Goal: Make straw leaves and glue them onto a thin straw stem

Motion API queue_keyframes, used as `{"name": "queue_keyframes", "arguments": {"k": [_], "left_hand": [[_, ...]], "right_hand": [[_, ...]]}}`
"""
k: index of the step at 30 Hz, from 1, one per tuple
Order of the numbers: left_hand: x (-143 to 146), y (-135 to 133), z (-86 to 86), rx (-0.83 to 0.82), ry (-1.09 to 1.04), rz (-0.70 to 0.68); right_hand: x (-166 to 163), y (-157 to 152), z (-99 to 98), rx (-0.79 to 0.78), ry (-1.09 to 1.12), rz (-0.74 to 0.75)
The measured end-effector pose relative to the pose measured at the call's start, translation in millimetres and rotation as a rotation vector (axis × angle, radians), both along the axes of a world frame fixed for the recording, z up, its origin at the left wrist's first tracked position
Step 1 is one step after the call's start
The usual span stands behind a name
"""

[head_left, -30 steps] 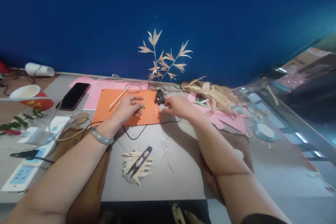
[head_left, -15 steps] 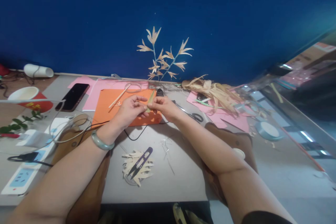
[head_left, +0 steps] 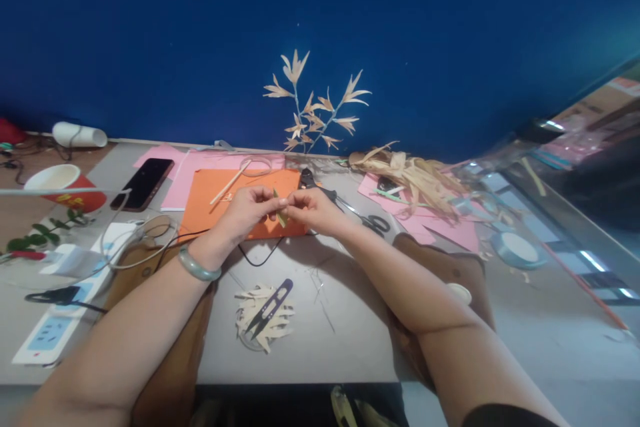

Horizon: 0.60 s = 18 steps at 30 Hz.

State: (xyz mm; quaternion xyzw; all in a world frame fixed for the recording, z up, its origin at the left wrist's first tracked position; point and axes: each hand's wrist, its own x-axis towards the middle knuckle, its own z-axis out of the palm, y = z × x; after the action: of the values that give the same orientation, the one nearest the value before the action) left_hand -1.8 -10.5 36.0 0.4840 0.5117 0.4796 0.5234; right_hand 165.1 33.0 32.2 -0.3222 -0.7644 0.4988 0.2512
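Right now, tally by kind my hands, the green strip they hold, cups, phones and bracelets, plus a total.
Left hand, right hand: 2 hands
Green strip: 1
Red cup, white cup: 2 cups
Phone: 1
Bracelet: 1
Total: 7

Uneven light; shadow on table (head_left: 300, 360) beside right arm (head_left: 400, 280). Wall (head_left: 200, 47) dim, paler toward far right. Right edge smeared and stretched, white glare streaks; detail soft at right hand (head_left: 314, 211).

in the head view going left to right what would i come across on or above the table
Red paper cup, black phone, left hand, thin yellow-green strip, right hand, bundle of dried husks, light blue roll.
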Motion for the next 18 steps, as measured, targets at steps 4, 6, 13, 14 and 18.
{"name": "queue_keyframes", "arguments": {"k": [4,6,13,14,18], "left_hand": [[-3.9,-0.7,4.6,-0.03,-0.095,-0.013],[-5.6,-0.3,5.2,-0.041,-0.12,-0.029],[-8.6,3.5,-0.8,-0.016,-0.148,-0.003],[-8.5,3.9,-1.7,-0.021,-0.156,0.009],[-6.5,4.3,-3.8,-0.004,-0.175,0.021]], "right_hand": [[4.7,7.4,2.4,-0.147,0.097,0.045],[4.5,8.6,1.6,-0.149,0.135,0.04],[-2.1,0.4,-1.1,0.058,0.103,-0.184],[-2.5,-0.9,-1.1,0.083,0.09,-0.202],[-3.5,-4.4,-2.9,0.13,0.059,-0.2]]}}
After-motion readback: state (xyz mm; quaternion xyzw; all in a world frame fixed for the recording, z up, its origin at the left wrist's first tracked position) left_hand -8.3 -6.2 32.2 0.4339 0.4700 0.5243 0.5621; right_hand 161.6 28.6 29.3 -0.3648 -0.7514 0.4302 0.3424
